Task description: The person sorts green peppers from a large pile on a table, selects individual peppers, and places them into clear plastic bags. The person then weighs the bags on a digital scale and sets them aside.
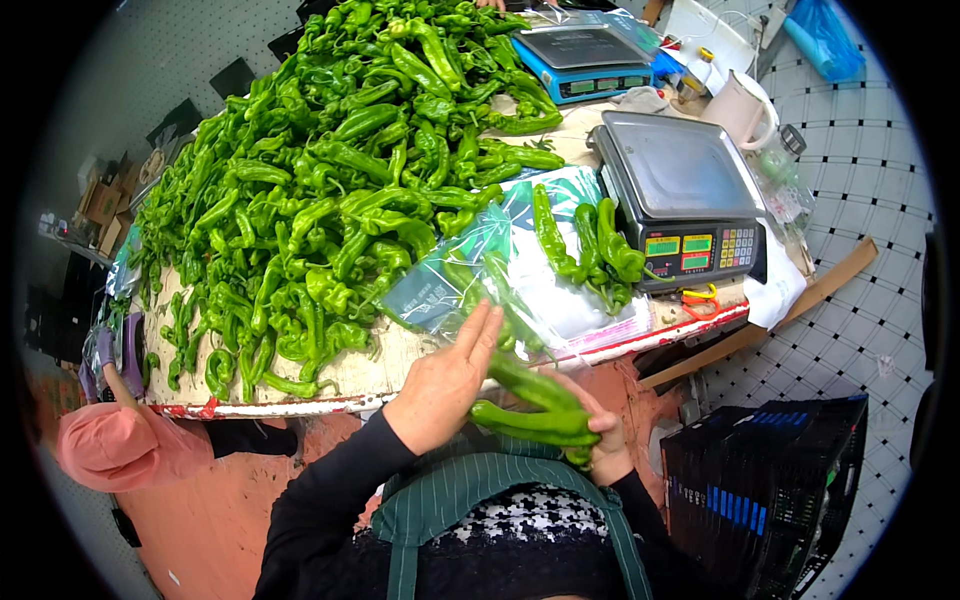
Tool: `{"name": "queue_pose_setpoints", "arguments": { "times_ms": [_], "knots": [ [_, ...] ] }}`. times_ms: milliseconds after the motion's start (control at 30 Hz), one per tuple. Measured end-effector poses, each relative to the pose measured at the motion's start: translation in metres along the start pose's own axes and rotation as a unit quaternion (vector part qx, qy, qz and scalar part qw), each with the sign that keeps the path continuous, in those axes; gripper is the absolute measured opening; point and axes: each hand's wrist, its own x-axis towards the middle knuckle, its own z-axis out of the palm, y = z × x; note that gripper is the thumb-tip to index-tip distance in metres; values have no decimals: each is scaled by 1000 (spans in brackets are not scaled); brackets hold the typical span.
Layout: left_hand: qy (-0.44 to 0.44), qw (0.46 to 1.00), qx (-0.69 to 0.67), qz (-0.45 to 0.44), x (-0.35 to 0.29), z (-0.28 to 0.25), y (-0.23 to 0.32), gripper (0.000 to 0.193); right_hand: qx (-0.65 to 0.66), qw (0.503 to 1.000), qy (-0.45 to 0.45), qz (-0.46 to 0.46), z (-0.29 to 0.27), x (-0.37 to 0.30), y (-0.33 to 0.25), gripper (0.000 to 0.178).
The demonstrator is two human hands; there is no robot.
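Observation:
My right hand (606, 432) is closed around a few long green peppers (530, 422), just off the table's front edge. My left hand (445, 388) is beside them, its fingers stretched out and its thumb hidden. Its fingertips reach a clear plastic bag (462, 262) with green printing, and green peppers show through the film. Whether the fingers are in the bag's mouth or on top of it I cannot tell. Several loose green peppers (592, 243) lie on a stack of flat bags (625, 328) to the right.
A large heap of green peppers (330, 190) covers the table's left. At right stands a black weighing scale (685, 175), with a blue scale (580, 60) behind and a pitcher (738, 108) beside. Black crates (760, 490) stand at lower right. Another person (120, 440) in pink is at left.

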Motion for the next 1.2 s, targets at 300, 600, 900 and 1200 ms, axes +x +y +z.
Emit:
{"name": "queue_pose_setpoints", "arguments": {
  "times_ms": [300, 600, 900, 1200],
  "knots": [
    [12, 994, 105, 30, 1, 10, 14, 79, -108, 989, 54, -83, 10, 14, -26, 94],
    [77, 978, 190, 25, 0, 14, 15, 68, -322, 933, 59, -150, 38, 28, 19, 88],
    [99, 974, 199, 45, -8, 19, 28, 63, -277, 945, 117, -125, 35, 7, 6, 83],
    [39, 993, 108, 29, -8, 29, 31, 71, -581, 750, 140, -283, 49, 64, 34, 73]
  ]
}}
